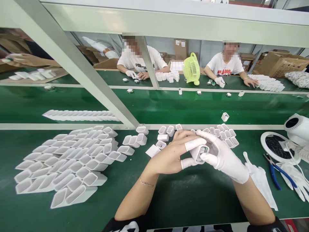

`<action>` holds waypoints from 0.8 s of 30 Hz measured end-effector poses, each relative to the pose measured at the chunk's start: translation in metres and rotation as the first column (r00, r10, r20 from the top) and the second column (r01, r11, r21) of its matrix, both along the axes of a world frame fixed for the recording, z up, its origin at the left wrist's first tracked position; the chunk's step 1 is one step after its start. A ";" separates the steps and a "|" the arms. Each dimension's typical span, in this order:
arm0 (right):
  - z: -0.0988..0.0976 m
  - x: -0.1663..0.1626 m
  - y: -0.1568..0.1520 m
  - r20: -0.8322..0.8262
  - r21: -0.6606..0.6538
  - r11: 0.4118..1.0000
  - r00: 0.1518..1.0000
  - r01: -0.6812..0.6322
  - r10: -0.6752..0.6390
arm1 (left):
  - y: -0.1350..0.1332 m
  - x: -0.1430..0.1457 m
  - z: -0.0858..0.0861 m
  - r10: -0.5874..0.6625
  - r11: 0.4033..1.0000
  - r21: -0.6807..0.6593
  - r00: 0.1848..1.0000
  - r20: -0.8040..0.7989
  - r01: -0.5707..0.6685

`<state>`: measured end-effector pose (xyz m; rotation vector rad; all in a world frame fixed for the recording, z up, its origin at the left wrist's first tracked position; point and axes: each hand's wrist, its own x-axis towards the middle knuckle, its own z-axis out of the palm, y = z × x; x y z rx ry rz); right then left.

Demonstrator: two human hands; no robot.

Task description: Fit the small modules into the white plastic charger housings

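Observation:
A white, hollow plastic housing [196, 154] is held between my two hands above the green bench, its open end facing me. My left hand [172, 151], with white covers on the thumb and a finger, grips the housing from the left. On the other side, my right hand [225, 158] wears a white glove; its thumb presses at the open end and its fingers are behind. Something grey-green shows inside the opening, too covered to make out. Beyond my hands stand small white housings [227, 133], and others [163, 138] lie by my left hand.
Rows of white housings [70, 164] fill the left bench. At right lie a white glove [259, 180], blue-handled pliers [274, 174] and a white fan [298, 129]. A slanted metal post [79, 64] crosses the left. Co-workers sit beyond the green conveyor belt [169, 109].

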<state>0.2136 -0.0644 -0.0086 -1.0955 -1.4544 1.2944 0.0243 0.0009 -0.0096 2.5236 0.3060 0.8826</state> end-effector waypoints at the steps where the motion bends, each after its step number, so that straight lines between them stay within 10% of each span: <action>1: 0.000 -0.001 0.001 -0.019 0.008 1.000 1.000 -0.004 0.004 | -0.001 0.001 0.000 -0.004 1.000 0.019 1.000 -0.002 0.004; 13: -0.005 -0.017 0.006 0.078 0.087 0.990 0.990 0.110 -0.117 | -0.007 0.012 -0.004 0.114 0.990 0.093 0.985 -0.129 -0.103; 18: 0.007 0.011 0.005 0.125 -0.013 0.998 0.991 -0.055 0.056 | 0.000 0.011 -0.011 0.148 0.975 -0.162 0.989 -0.018 -0.149; 21: 0.013 0.033 -0.001 0.085 0.078 0.994 0.993 0.074 -0.081 | 0.007 0.016 -0.017 0.209 0.817 -0.573 0.959 0.192 -0.063; 24: 0.019 0.049 -0.010 0.033 0.198 0.945 0.962 0.260 -0.271 | 0.017 0.029 -0.015 0.311 0.401 -0.887 0.876 0.368 0.230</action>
